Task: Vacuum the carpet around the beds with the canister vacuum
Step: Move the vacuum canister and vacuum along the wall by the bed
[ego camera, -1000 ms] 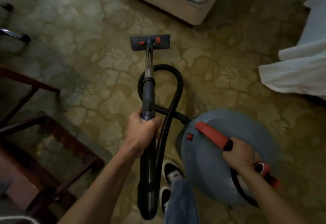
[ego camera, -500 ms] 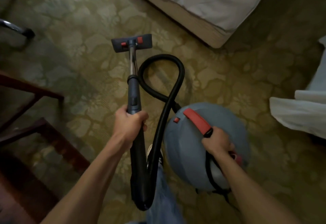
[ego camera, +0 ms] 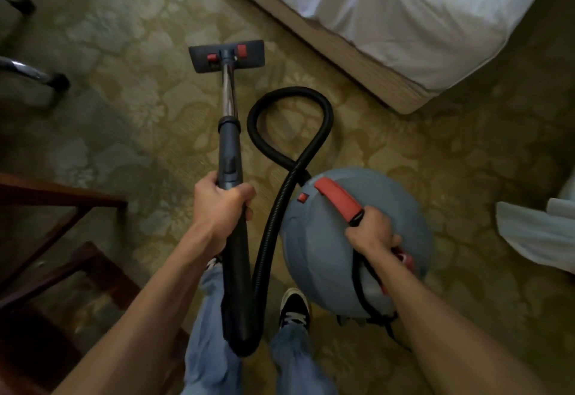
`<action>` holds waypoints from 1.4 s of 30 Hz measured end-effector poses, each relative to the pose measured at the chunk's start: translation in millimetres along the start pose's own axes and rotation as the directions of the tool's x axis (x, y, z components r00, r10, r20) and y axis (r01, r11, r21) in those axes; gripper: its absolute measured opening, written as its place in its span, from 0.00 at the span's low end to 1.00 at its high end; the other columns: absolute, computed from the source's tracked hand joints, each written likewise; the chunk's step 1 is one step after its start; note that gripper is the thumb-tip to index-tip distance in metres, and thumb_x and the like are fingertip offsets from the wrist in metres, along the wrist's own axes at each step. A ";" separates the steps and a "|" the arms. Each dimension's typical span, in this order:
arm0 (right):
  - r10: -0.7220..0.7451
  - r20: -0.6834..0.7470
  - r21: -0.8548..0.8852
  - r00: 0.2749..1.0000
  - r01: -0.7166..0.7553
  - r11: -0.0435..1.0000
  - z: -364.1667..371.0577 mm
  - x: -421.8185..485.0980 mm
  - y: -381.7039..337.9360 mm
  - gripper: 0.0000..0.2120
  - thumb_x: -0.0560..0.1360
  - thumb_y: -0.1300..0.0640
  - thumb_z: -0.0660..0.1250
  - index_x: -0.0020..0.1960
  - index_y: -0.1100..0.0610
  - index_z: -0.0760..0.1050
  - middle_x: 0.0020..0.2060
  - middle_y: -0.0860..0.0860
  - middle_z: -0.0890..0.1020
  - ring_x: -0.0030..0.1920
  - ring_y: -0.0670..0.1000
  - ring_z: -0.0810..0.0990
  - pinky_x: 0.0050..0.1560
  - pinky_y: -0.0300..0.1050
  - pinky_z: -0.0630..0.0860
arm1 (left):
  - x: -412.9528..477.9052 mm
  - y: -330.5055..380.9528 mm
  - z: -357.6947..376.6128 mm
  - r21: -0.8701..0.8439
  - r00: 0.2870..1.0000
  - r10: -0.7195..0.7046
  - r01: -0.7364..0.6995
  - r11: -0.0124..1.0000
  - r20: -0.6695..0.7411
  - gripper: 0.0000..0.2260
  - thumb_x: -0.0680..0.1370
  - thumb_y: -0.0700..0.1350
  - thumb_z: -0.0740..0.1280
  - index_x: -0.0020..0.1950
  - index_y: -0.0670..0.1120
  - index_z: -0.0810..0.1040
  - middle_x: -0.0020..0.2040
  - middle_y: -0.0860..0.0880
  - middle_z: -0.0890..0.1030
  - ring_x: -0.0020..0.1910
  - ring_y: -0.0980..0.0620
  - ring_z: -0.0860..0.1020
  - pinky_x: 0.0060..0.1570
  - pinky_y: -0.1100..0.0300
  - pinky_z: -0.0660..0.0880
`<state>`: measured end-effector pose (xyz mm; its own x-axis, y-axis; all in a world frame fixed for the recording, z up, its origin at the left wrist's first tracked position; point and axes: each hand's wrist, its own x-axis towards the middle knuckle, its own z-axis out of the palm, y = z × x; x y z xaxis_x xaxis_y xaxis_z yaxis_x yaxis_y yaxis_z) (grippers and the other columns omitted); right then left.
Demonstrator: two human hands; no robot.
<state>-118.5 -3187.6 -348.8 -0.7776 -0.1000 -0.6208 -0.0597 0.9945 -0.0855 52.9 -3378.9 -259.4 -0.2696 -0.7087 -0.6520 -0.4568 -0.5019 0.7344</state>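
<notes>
My left hand (ego camera: 219,208) grips the dark wand (ego camera: 229,152) of the vacuum, fingers curled round it. The wand runs forward to the flat grey floor head (ego camera: 249,55) with red tabs, which lies on the patterned green carpet (ego camera: 124,114). A black hose (ego camera: 314,146) loops ahead of me and comes back down beside the wand. My right hand (ego camera: 371,233) grips the rear end of the red handle (ego camera: 337,200) on the round grey-blue canister (ego camera: 317,254), together with a black cord. A bed (ego camera: 420,21) with white sheets fills the upper right.
A dark wooden frame (ego camera: 62,202) stands at the left, close to my left arm. A chrome chair leg (ego camera: 34,74) with a black foot is at the far left. White bedding (ego camera: 535,233) hangs in at the right edge. My shoe (ego camera: 294,304) is under the canister's near side.
The view has shifted toward the bed, which now shows more at the upper right. The canister, still held by its handle, has come closer to me. Both grips are unchanged.
</notes>
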 end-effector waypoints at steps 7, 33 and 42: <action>0.006 0.009 -0.027 1.000 -0.006 1.000 -2.4 10.7 -124.2 0.11 0.73 0.59 0.70 0.55 0.53 0.77 0.48 0.54 0.79 0.61 0.60 0.78 0.66 0.56 0.68 | 81.6 53.4 -66.0 0.010 0.999 -0.012 0.012 1.000 0.032 0.10 0.73 0.33 0.71 0.51 0.41 0.75 0.34 0.44 0.76 0.25 0.51 0.74 0.27 0.58 0.72; 0.088 0.326 -0.555 0.941 0.115 0.824 -17.2 63.3 -487.0 0.30 0.73 0.52 0.75 0.72 0.59 0.73 0.70 0.60 0.74 0.72 0.64 0.71 0.68 0.60 0.71 | 322.4 253.8 -235.3 -0.208 0.990 -0.089 0.064 0.976 -0.113 0.12 0.72 0.34 0.71 0.53 0.40 0.75 0.30 0.46 0.76 0.25 0.49 0.75 0.27 0.57 0.73; -0.367 0.735 0.448 0.570 -0.002 0.894 -0.4 -19.3 -706.2 0.24 0.84 0.37 0.54 0.53 0.54 0.78 0.45 0.54 0.83 0.46 0.54 0.83 0.45 0.51 0.80 | 389.1 312.8 -287.9 -0.308 0.968 -0.139 0.070 0.949 -0.207 0.09 0.71 0.34 0.71 0.49 0.39 0.75 0.30 0.44 0.77 0.26 0.48 0.75 0.30 0.56 0.74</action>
<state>-61.6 -3888.0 -276.1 0.0391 -0.4436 -0.8954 0.2288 0.8762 -0.4241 49.2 -3954.4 -229.2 -0.0220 -0.7193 -0.6943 -0.1908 -0.6787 0.7092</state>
